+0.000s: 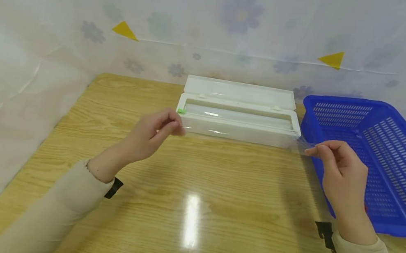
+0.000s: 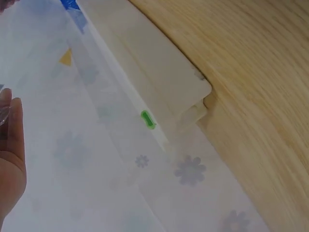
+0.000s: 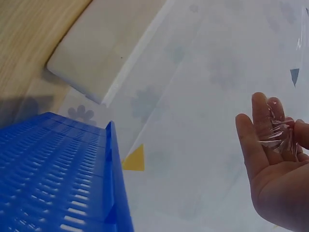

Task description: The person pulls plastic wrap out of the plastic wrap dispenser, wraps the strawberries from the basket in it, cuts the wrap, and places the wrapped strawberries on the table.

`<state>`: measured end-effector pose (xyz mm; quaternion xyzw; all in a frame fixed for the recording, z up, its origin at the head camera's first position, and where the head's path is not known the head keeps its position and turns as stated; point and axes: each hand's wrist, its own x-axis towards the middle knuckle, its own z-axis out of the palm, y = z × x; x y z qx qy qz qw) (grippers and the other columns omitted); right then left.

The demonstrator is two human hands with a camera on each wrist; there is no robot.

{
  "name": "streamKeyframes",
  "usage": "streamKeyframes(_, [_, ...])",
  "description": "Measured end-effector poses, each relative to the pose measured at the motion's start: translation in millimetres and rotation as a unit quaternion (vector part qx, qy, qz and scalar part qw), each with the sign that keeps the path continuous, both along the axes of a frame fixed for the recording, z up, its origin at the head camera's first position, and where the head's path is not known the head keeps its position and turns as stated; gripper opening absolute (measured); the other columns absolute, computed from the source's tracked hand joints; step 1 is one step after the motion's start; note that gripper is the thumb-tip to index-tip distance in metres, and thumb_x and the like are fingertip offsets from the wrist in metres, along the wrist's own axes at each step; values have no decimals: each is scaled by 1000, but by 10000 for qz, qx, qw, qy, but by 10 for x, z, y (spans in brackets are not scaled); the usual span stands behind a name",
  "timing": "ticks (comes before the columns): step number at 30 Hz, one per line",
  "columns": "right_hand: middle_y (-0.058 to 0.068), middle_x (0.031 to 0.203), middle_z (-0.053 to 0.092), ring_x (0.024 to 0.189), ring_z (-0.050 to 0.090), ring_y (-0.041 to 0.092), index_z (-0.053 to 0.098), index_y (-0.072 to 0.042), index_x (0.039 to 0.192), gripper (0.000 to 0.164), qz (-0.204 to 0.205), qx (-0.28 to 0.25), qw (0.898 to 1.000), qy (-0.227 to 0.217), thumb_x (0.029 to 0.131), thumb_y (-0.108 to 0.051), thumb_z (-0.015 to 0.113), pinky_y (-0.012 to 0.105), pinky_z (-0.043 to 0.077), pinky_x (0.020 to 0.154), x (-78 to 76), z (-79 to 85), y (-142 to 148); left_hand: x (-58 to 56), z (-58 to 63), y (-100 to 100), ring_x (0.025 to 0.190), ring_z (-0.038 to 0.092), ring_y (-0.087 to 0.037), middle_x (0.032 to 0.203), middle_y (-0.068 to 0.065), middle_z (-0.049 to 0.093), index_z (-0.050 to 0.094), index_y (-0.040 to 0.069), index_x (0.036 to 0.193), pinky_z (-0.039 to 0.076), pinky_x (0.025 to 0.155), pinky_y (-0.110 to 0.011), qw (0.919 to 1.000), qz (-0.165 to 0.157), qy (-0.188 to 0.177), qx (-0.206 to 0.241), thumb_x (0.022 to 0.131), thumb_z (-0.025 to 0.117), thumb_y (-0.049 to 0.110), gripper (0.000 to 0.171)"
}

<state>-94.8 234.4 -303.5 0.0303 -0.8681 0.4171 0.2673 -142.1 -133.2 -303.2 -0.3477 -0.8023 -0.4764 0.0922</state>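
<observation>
My left hand (image 1: 153, 135) pinches one end of a clear sheet of cling film between thumb and fingers, just in front of a white cling film dispenser (image 1: 239, 134). On the other side, my right hand (image 1: 346, 174) pinches the opposite end beside the blue basket. In the right wrist view the cling film (image 3: 279, 135) is bunched and wrinkled against the fingers. The dispenser's lid (image 1: 240, 92) stands raised at the back, and a roll of film (image 1: 241, 116) lies inside. A small green slider (image 1: 181, 111) sits at its left end.
A blue perforated basket (image 1: 319, 132) stands at the right, close to the dispenser. The wooden table (image 1: 165, 205) reaches back to a flower-patterned curtain (image 1: 235, 35). Two yellow triangles (image 1: 125, 31) are on that curtain.
</observation>
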Motion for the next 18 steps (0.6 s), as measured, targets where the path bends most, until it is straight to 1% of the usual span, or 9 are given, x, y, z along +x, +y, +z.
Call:
streamKeyframes(3, [-39,79,57,37,26,3,62,-4,90,13,94,279,9994,-198,95,-13,53,21,26,44,68,-68,47,25,-29,-29,83,66,-20,85,-11,64,54,0,92,55,77,-27,9992,-253,-36,-314,96,44,-1,10])
streamKeyframes(4, [-39,79,56,38,30,-1,62,-4,91,13,146,333,9989,-280,95,-13,53,19,27,44,89,-92,64,34,-37,-33,84,67,-19,86,-11,64,54,1,93,55,77,-27,9985,-338,-67,-423,96,45,0,10])
streamKeyframes(6, [-40,80,56,42,32,-3,62,-4,92,12,261,421,9980,-395,95,-12,53,20,26,43,131,-137,91,50,-57,-42,85,67,-18,87,-10,65,54,3,93,55,76,-28,9968,-487,-140,-623,96,45,1,10])
streamKeyframes(8, [-41,81,56,50,38,-7,62,-4,92,11,397,530,9968,-450,95,-11,54,18,28,47,154,-176,109,74,-77,-57,88,66,-16,89,-7,65,55,5,94,54,77,-28,9942,-573,-332,-850,97,45,3,11])
streamKeyframes(10, [-41,83,55,54,39,-7,62,-4,91,12,550,647,9952,-495,95,-11,53,18,29,48,171,-214,125,97,-104,-74,89,65,-15,91,-5,65,56,7,95,53,78,-28,9902,-665,-581,-1079,97,45,5,12])
streamKeyframes(11, [-41,83,54,53,36,-4,63,-5,90,11,592,723,9945,-482,94,-10,54,20,28,48,178,-232,134,107,-118,-84,89,64,-15,92,-5,66,56,8,95,53,78,-29,9877,-721,-720,-1188,98,45,6,12])
streamKeyframes(14, [-36,83,53,58,43,-8,64,-6,88,9,767,971,9913,-445,93,-7,56,14,33,50,194,-293,170,132,-163,-109,89,62,-13,94,-2,65,56,11,96,51,76,-28,9779,-912,-1121,-1510,98,45,11,12])
streamKeyframes(15, [-32,82,54,58,41,-8,65,-6,88,8,844,1089,9896,-411,92,-6,57,13,34,51,201,-317,184,135,-177,-113,89,61,-13,94,-1,65,57,11,96,50,75,-28,9744,-1004,-1216,-1601,99,45,12,12])
streamKeyframes(18, [-19,80,58,68,48,-12,65,-7,86,6,1105,1397,9832,-395,88,-4,61,7,38,58,227,-396,226,141,-237,-124,91,60,-10,95,2,65,57,13,96,50,78,-28,9635,-1225,-1386,-1936,99,45,16,13])
